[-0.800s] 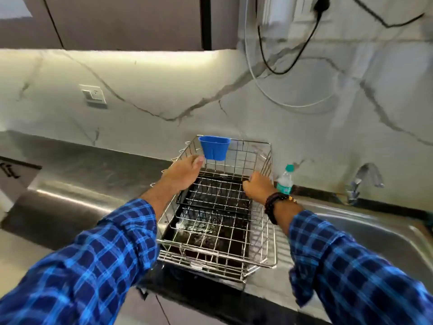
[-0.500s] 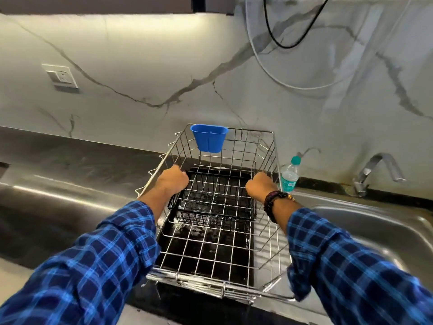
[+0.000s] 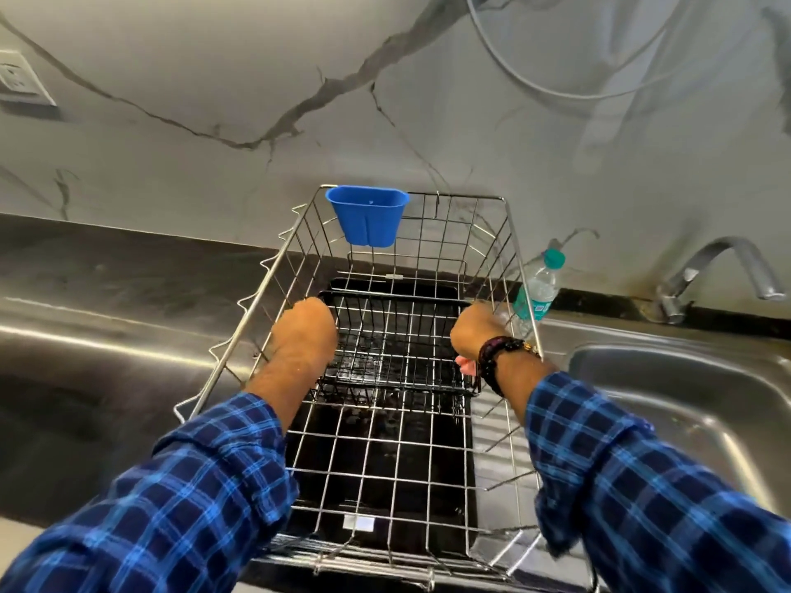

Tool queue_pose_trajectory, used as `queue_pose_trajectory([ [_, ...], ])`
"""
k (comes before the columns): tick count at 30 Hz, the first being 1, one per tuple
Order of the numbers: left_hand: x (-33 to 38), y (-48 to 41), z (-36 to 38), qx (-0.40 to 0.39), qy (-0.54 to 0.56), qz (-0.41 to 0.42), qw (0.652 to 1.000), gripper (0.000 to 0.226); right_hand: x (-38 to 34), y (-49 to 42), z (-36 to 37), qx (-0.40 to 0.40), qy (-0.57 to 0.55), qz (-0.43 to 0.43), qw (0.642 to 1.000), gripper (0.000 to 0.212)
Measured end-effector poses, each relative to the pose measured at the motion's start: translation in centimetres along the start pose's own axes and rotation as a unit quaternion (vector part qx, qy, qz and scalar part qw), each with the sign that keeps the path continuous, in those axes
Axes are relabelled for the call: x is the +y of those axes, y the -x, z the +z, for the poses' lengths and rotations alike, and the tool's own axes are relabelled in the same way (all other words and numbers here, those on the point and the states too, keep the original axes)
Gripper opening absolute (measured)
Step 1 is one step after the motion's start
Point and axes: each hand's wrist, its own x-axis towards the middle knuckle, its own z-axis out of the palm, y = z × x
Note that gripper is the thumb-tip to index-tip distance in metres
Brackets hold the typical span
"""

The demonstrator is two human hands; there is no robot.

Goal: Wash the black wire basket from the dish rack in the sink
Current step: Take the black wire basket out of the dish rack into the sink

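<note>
A black wire basket [image 3: 396,344] sits inside the far half of a steel wire dish rack [image 3: 511,233] on the counter. My left hand [image 3: 306,331] is closed over the basket's left side. My right hand [image 3: 475,331], with a dark bead bracelet on the wrist, is closed over its right side. Both arms in blue plaid sleeves reach down into the rack. The steel sink [image 3: 693,404] lies to the right of the rack, with a tap [image 3: 710,267] behind it.
A blue plastic cup holder [image 3: 368,220] hangs on the rack's back rim. A plastic water bottle [image 3: 537,293] with a green cap stands just right of the rack. A black drip tray [image 3: 385,464] lies under the rack. A wall socket [image 3: 17,79] is at far left.
Both hands dropped from the rack's rim down onto the two sides of the black basket. The camera has tilted down and moved closer.
</note>
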Motion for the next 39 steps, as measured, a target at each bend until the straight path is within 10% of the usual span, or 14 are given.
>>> queue_pose_trajectory([
  [17,4.6,0.3,-15.7,0.136,0.156,0.064,0.976,0.030,-2.9,5.7,-15.3,0.105,0.021,-0.208,0.972,0.021],
  [39,39.3,21.0,-0.6,0.006,0.099,0.124,0.987,0.026,32.3,-2.3,-40.3,0.040,-0.093,-0.080,0.992,0.023],
])
